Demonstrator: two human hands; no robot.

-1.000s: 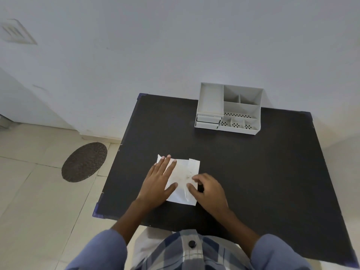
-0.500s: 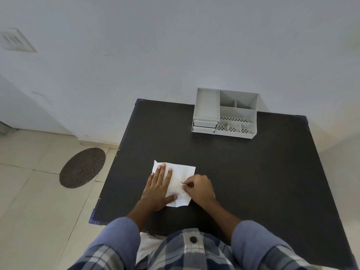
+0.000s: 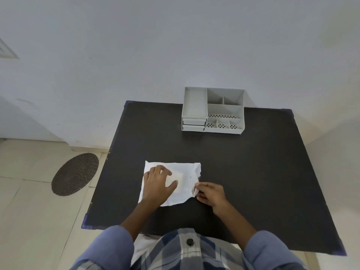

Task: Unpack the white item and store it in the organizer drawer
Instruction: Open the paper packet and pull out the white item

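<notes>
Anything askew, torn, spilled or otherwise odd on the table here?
Nothing stands out. The white wrapper lies creased and opened flat, as unwrapping would leave it. The organizer stands square at the table's far edge, both drawers closed.

The white item (image 3: 176,179) is a small pale rectangular block lying flat on an opened sheet of white wrapping paper (image 3: 181,193), which is spread and creased on the black table well in front of the grey organizer (image 3: 213,109) and a little to its left. The block sits left of the sheet's middle, partly covered by the person's left hand, and the sheet's right edge is curled up. The organizer stands upright against the wall, with open compartments on top and two shut drawers (image 3: 193,124) stacked at its lower left front.
</notes>
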